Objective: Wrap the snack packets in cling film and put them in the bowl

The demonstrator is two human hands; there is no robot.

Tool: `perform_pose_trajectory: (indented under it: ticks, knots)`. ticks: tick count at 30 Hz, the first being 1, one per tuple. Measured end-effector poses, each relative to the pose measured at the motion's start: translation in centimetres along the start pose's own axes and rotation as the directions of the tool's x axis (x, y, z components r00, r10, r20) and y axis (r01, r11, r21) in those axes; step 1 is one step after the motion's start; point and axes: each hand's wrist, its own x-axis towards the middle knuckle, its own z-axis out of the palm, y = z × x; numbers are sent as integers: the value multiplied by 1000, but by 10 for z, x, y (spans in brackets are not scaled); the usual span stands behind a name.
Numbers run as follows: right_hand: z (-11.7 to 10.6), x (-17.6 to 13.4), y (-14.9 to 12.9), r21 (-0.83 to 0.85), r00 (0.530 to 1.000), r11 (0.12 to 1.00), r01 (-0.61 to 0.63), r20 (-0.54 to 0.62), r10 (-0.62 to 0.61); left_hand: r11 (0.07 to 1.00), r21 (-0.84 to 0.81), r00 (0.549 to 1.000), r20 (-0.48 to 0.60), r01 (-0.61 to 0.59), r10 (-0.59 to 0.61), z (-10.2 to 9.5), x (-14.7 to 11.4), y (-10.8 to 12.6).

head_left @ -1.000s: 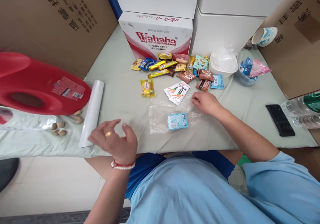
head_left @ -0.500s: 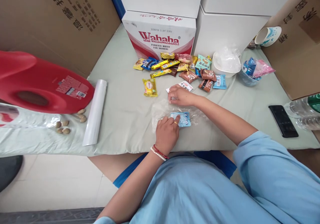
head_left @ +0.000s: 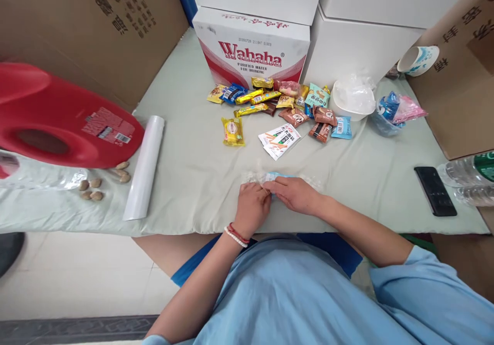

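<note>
- Shirt (head_left: 293, 293): light blue, loose, creased across the front.
- Right sleeve (head_left: 405, 273): short, wide, same light blue.
- Shorts (head_left: 328, 249): deeper blue, partly covered by the shirt.
- Left wrist: red bracelet (head_left: 238, 234) beside white beaded bracelet (head_left: 235, 238).

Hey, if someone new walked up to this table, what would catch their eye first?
Probably the big red jug at the left end of the table, a large block of strong colour. Next, the bright heap of wrapped snacks in front of the red-and-white Wahaha carton. Then the left hand and right hand, close together at a mostly hidden blue packet and clear plastic near the front edge.
</note>
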Motion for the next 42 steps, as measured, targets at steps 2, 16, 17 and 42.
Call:
perform_pose_trajectory:
  ticks: [2,16,17,42]
  knots:
    - [5,0,-1,-12,998,1000,-27,52,28,995,-82,999,7,-48,48,-5,-8,-11]
    - [-12,8,-13,8,973,996,-93,214,89,934,-195,951,-21,299,-308,-23,28,-52]
    - [-13,6,-11,55,976,994,-91,203,78,939,-193,957,-1,283,-289,-26,24,-52]
    - [-9,-42,51,194,765,791,-580,-204,611,999,29,999,22,42,-43,1,24,27]
